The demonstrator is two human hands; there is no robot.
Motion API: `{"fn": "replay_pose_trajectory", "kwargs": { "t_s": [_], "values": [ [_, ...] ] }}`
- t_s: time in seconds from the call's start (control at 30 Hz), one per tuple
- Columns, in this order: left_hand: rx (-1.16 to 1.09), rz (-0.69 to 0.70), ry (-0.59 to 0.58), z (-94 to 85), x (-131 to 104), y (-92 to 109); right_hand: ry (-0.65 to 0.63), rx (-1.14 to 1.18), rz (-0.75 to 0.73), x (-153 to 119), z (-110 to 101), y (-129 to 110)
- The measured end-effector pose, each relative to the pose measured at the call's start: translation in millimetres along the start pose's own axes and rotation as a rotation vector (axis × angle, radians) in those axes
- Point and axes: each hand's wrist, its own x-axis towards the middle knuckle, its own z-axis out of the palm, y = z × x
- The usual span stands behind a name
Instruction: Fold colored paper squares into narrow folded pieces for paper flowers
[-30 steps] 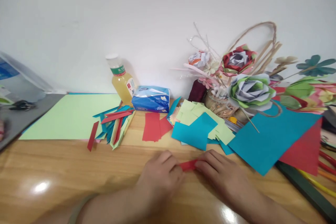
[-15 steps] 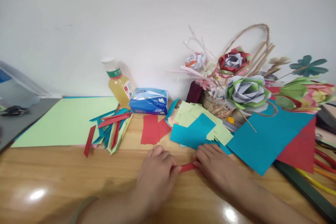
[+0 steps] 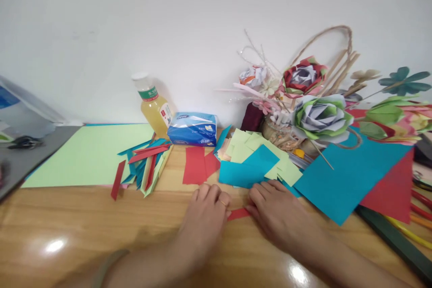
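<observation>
A narrow red paper strip (image 3: 238, 214) lies low over the wooden table between my two hands. My left hand (image 3: 207, 211) is closed at its left end, with curled fingers. At the other end my right hand (image 3: 273, 207) is closed in the same way. The fingertips and both ends of the strip are hidden under the hands. Just beyond them are red paper pieces (image 3: 195, 165) and a blue paper piece (image 3: 248, 168) among light green paper pieces (image 3: 285, 166). Folded strips in red, blue and green (image 3: 145, 164) form a pile to the left.
A bottle of yellow drink (image 3: 153, 108) and a blue tissue pack (image 3: 192, 129) stand near the wall. Paper flowers (image 3: 322, 117) in a basket lean out at the right, over a large blue sheet (image 3: 340, 184). A light green sheet (image 3: 84, 157) lies at the left.
The view has shifted slightly. My left hand's fingers have turned a little, and a ring now shows. Both hands stay at the ends of the red strip.
</observation>
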Motion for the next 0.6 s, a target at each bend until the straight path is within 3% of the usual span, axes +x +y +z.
{"fn": "replay_pose_trajectory", "kwargs": {
  "t_s": [0.13, 0.27, 0.4, 0.6],
  "values": [
    [0.151, 0.236, 0.175, 13.0, -4, -5, 0.022, 0.089, 0.050, -4, 5, 2],
    [0.291, 0.372, 0.324, 19.2, -8, -7, 0.042, 0.158, 0.083, -8, 8, 3],
    [0.317, 0.415, 0.352, 15.4, -16, -4, 0.058, 0.189, 0.092, -10, 5, 8],
    [0.146, 0.402, 0.482, 14.5, -19, -7, 0.154, 0.158, 0.056, -16, 4, 9]
  ]
}}
